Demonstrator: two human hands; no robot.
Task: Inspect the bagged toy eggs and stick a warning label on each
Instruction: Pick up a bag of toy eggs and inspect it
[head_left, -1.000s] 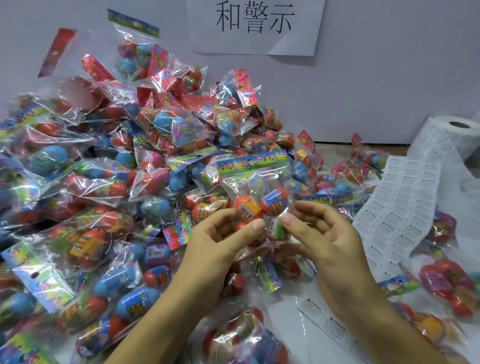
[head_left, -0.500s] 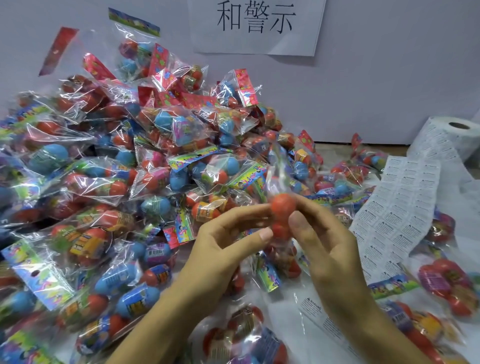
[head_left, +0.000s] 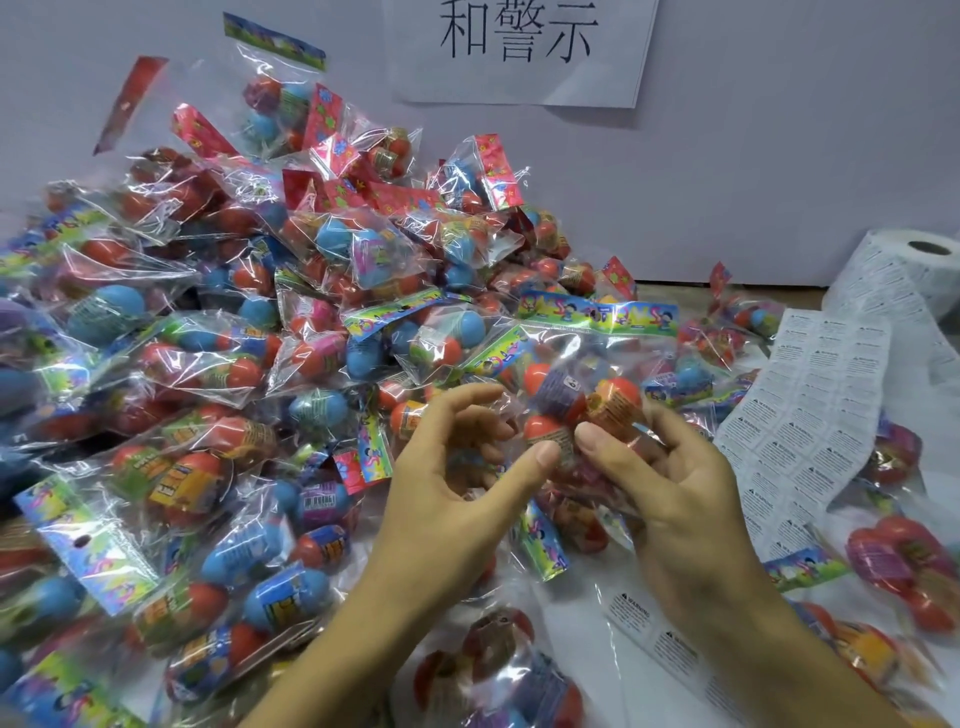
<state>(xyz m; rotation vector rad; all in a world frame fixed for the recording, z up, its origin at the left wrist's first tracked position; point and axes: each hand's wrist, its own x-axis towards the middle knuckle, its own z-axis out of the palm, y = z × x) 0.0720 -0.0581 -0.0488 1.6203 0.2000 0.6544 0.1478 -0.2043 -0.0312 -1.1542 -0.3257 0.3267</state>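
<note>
Left hand, right hand pinch held bag; slick film may slip; label roll at 2 o'clock, unreached.

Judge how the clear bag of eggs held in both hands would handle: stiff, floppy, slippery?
The held bag probably flops: its film crinkles around loose eggs. Its glossy film looks slippery, so the left hand and right hand pinch the eggs.

- A big pile of egg bags fills our left side, up to the wall.
- The label strip and label roll block our right.
- We see a little bare table between our arms.
</note>
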